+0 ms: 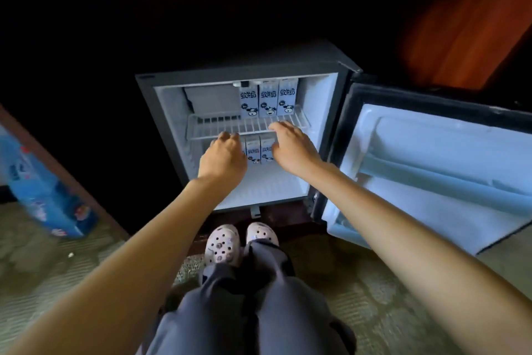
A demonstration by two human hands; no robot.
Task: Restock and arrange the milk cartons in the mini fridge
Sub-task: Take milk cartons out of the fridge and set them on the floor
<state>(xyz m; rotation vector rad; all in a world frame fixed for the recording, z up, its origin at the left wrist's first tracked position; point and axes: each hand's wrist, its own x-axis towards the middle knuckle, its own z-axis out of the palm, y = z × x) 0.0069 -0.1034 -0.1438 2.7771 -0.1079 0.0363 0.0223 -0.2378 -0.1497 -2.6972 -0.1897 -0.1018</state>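
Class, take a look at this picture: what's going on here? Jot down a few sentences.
A person faces an open mini fridge, its door swung right. Three milk cartons stand in a row on the right of the wire shelf, and at least two more cartons stand below it. Both hands reach in at the shelf's front edge: the right hand lies open over it, the left hand curls near it, its grip unclear.
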